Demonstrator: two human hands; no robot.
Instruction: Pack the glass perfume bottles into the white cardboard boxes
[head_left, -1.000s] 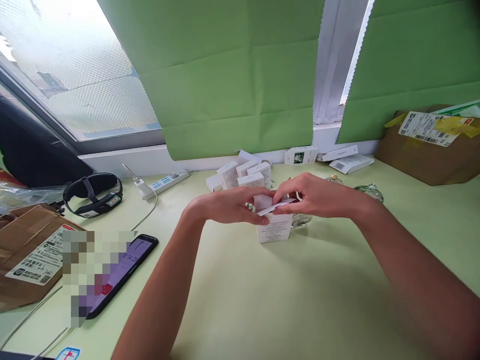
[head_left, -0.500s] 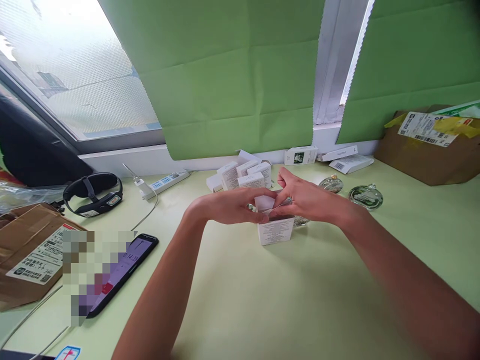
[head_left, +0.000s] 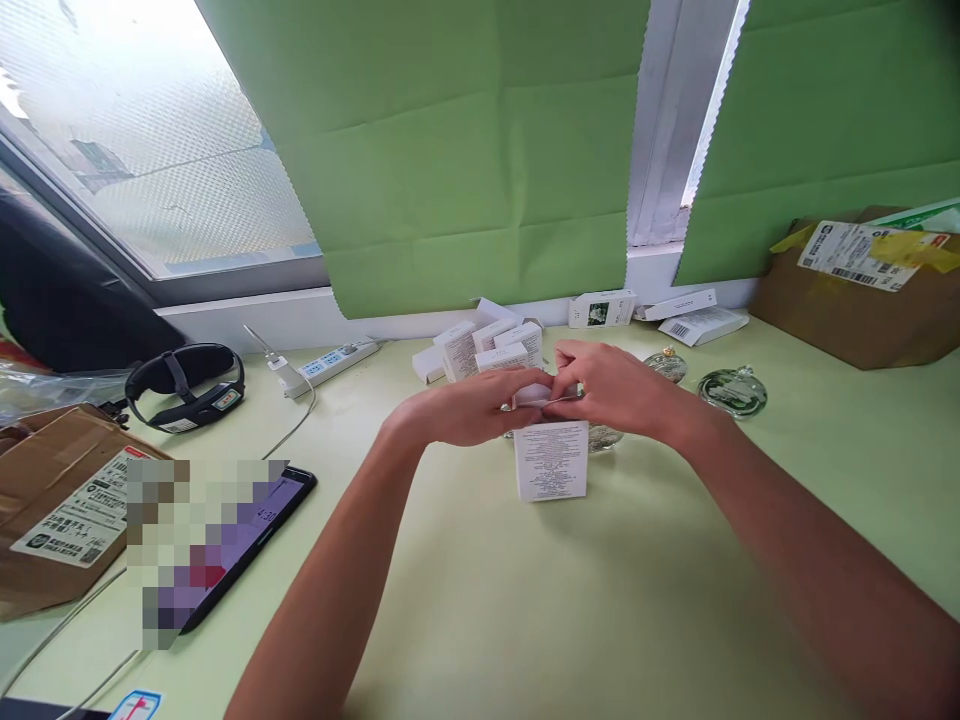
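A small white cardboard box [head_left: 552, 462] with fine print on its front stands on the pale green table [head_left: 465, 600]. At its top edge, my left hand [head_left: 476, 405] pinches the left side with thumb and fingers. My right hand [head_left: 604, 385] is closed at the top right, its fingertips pressed together on the white flap. Both hands cover much of the box's opening, so its inside is hidden. Just behind the hands stand several white boxes [head_left: 501, 357]. Round clear glass bottles [head_left: 733, 391] lie to the right, one partly hidden behind the box.
On the left are a phone [head_left: 247, 550], an open brown carton [head_left: 75, 510], a black head strap [head_left: 187, 388] and a power strip [head_left: 330, 367] with cables. Flattened white boxes [head_left: 703, 326] lie by the window sill. A brown carton [head_left: 855, 310] stands at the back right.
The white box has tilted so that more of its printed front faces me. My right hand's fingers have curled down onto the flap, and my left hand has shifted slightly.
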